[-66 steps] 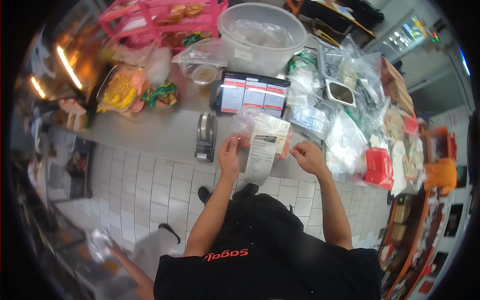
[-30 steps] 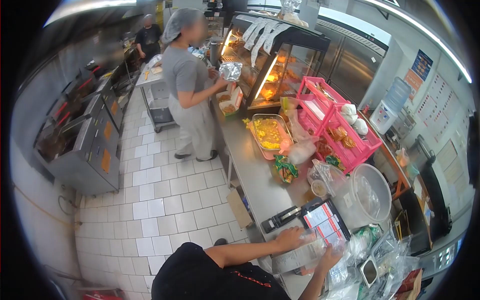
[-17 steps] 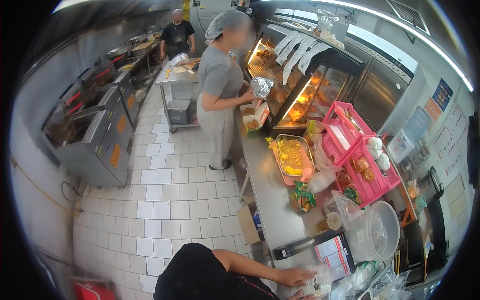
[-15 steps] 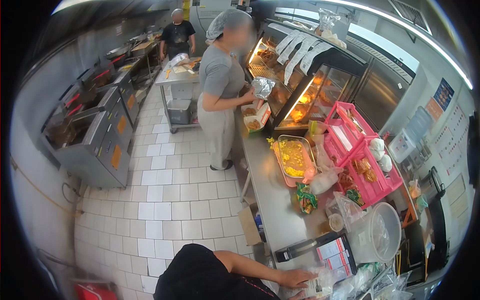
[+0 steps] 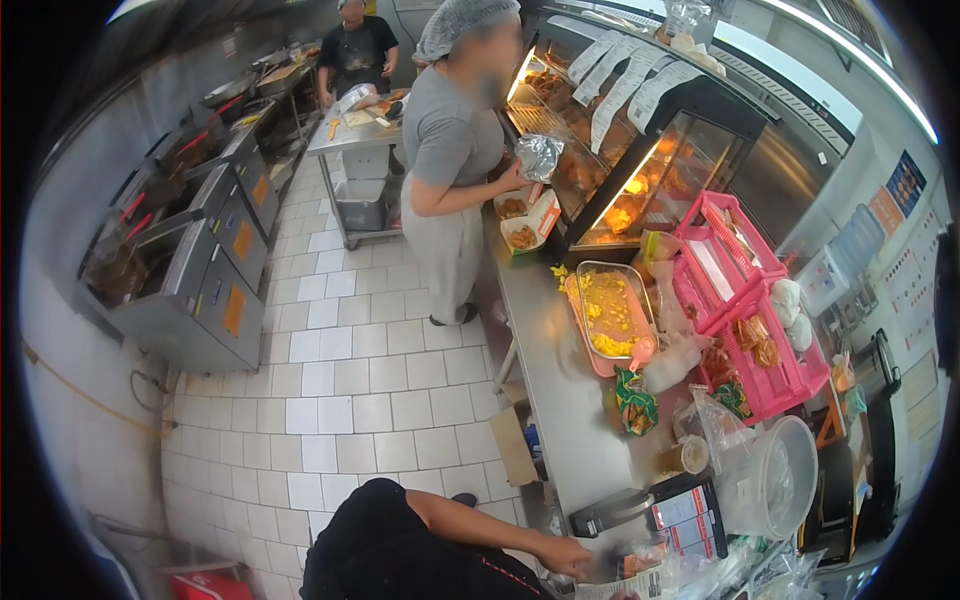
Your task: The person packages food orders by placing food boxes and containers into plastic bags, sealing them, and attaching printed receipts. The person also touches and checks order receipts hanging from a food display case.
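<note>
My left hand (image 5: 565, 556), reaching from a black sleeve, is at the near end of the steel counter with its fingers curled together. Whatever it grips, if anything, is hidden. Close to its fingers lie a printed paper slip (image 5: 640, 584) and clear plastic bags (image 5: 700, 575), with a dark, blurred patch between. Only a sliver of my right hand (image 5: 625, 596) shows at the bottom edge; its fingers are hidden. Just beyond is a dark tablet-like device (image 5: 688, 520) with a lit red-and-white screen.
A co-worker (image 5: 450, 140) holds a foil-wrapped item (image 5: 540, 157) by the heated display case (image 5: 640, 160). Another person (image 5: 355, 60) stands farther back. Along the counter (image 5: 545, 375) are a glass food tray (image 5: 612, 310), pink baskets (image 5: 770, 360) and a clear bucket (image 5: 775, 475). Fryers (image 5: 190, 270) line the left.
My left hand has gone from lying flat on the plastic and paper to curled fingers, slightly left. My right hand has dropped mostly out of view. The whole view has shifted slightly.
</note>
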The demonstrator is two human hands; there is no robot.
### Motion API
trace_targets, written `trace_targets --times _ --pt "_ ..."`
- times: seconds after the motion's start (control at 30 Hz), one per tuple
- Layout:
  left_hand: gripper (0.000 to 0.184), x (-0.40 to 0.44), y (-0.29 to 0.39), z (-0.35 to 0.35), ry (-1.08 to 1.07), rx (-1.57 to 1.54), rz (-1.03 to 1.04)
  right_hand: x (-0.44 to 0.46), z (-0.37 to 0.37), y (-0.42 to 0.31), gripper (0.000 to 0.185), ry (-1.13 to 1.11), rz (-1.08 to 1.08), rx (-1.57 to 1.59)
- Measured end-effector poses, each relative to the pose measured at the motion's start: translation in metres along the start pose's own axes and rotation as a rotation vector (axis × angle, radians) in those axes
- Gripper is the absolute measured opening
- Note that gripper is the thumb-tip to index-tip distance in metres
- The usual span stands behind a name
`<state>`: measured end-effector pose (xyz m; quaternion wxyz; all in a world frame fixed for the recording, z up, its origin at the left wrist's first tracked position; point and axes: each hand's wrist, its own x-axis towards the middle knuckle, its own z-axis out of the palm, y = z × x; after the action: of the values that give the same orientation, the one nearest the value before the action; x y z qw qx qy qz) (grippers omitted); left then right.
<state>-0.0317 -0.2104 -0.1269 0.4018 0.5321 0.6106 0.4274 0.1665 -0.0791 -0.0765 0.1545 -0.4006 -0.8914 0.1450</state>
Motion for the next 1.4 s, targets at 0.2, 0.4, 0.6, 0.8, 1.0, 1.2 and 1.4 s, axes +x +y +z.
trace_targets --times 0.2,0.4,0.6,0.8,1.0,1.2,1.4 --pt "0.022 -0.076 -0.101 -0.022 0.067 0.048 -0.222 0.051 0.062 -0.163 0.054 -0.265 0.251 0.675" --pt "0.027 -0.071 -0.08 -0.053 0.279 -0.076 -0.191 0.09 0.082 -0.126 0.049 -0.217 0.419 0.57" --pt "0.033 -0.021 -0.048 -0.046 0.335 -0.135 -0.033 0.084 0.071 -0.108 0.037 -0.467 0.671 0.82" --pt "0.036 -0.013 -0.066 -0.049 0.25 -0.163 -0.153 0.085 0.073 -0.099 0.022 -0.472 0.709 1.016" --pt "0.037 -0.017 -0.062 -0.056 0.258 -0.189 -0.165 0.098 0.072 -0.1 0.015 -0.708 0.851 1.131" --pt "0.037 -0.014 -0.067 -0.054 0.235 -0.215 -0.121 0.086 0.047 -0.119 0.011 -0.536 0.845 1.305" --pt "0.038 -0.012 -0.074 -0.07 0.106 -0.264 -0.081 0.023 0.085 -0.13 0.01 -0.561 0.914 1.084"
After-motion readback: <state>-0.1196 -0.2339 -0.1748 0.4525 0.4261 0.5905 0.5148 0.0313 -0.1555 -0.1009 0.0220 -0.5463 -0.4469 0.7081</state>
